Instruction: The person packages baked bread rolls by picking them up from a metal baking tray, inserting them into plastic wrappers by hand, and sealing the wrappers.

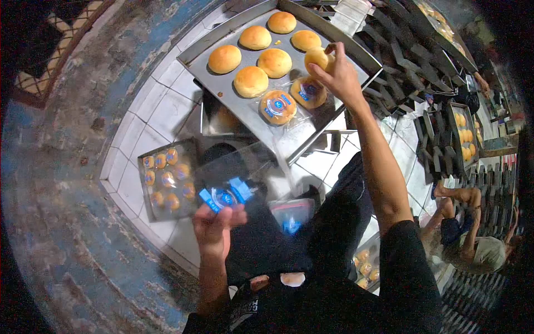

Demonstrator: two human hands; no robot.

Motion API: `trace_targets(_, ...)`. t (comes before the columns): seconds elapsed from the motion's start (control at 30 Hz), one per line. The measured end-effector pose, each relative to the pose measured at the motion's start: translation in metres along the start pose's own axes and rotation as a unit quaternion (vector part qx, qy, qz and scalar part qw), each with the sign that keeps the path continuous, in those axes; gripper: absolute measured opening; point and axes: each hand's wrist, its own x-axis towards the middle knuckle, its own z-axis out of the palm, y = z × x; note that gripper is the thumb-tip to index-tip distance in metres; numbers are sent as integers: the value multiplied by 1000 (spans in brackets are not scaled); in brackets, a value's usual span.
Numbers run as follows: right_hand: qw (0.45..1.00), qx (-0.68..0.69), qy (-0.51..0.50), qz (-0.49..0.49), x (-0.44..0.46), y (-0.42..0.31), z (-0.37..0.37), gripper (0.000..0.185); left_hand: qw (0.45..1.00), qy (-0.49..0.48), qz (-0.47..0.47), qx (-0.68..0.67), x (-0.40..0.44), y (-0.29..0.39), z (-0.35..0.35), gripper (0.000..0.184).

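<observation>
My right hand (339,72) grips a round golden bun (318,60) over the right side of a metal baking tray (222,103). Several bare buns (275,63) sit on that tray, and two buns in clear printed wrappers (278,107) lie at its near edge. Lower left, my left hand (216,228) pinches a clear plastic bag (225,196) with blue print. The bag looks flat, with no bun visible inside. Motion blurs the left fingers slightly.
A second tray (146,195) of wrapped buns rests on the white tiled floor at left. Between my legs is a clear pouch (292,214) with blue-printed contents. Dark stacked racks (389,61) stand at right, near another bun tray (464,136). A person (473,239) sits at far right.
</observation>
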Motion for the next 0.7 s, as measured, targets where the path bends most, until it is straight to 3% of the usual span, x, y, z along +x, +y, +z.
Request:
trace_targets(0.07,984,176,-6,-23,-24,-22,-9,61,1000,-11,-28,-8,-1,8,1,33)
trace_targets(0.13,880,449,-138,70,-58,-65,-40,55,999,-23,-10,-22,8,6,5,32)
trace_targets(0.17,834,490,-226,115,-85,-84,-56,55,999,-32,-19,-21,5,9,6,30)
trace_targets(0.23,820,484,-289,103,-132,-101,-62,62,999,-21,-38,-13,-1,11,7,29)
trace_targets(0.3,764,568,-280,121,-157,-123,-69,71,998,-17,-53,-7,-2,9,13,27)
trace_targets(0.43,851,444,-281,-2,-188,-146,-64,87,997,-37,-66,1,-10,1,21,27)
trace_targets(0.5,878,344,-332,-31,-191,-151,-67,86,995,-62,-75,-8,-17,-1,23,38)
trace_targets(0.53,897,287,-324,-89,-190,-152,-73,86,989,-120,-90,18,-18,3,14,55)
trace_targets(0.57,897,285,-325,-90,-189,-153,-83,86,989,-120,-89,16,-16,8,4,55)
trace_targets(0.63,874,282,-393,-51,-188,-157,-98,81,938,-301,-159,-58,-9,19,-14,67)
trace_targets(0.7,865,259,-419,-92,-192,-163,-99,75,919,-339,-192,-53,-4,23,-14,69)
